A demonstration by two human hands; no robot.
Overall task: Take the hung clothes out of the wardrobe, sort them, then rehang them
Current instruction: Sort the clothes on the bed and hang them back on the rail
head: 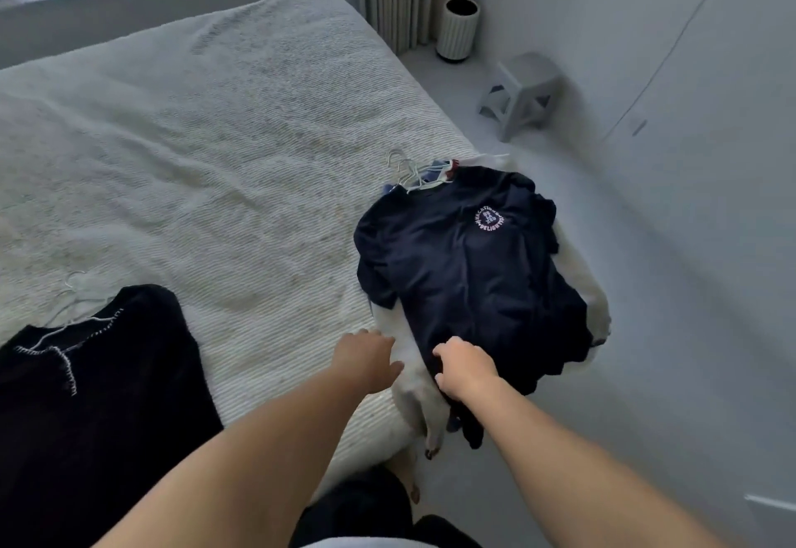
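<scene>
On the bed [215, 138], hangered clothes lie unsorted; right hand [465, 364] fingers clamp the navy shirt [465, 254], left hand [366, 356] fingers apart beside it.

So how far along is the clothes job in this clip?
Done: clothes are out, lying on the bed with hangers on. In hand: sorting. The right hand grips the hem of the navy T-shirt atop the pile; the left hand rests on the white garment beneath. A black top lies apart. Left: rehanging.

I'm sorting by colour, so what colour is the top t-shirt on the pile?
Dark navy t-shirt, with a round white chest print; head view.
</scene>
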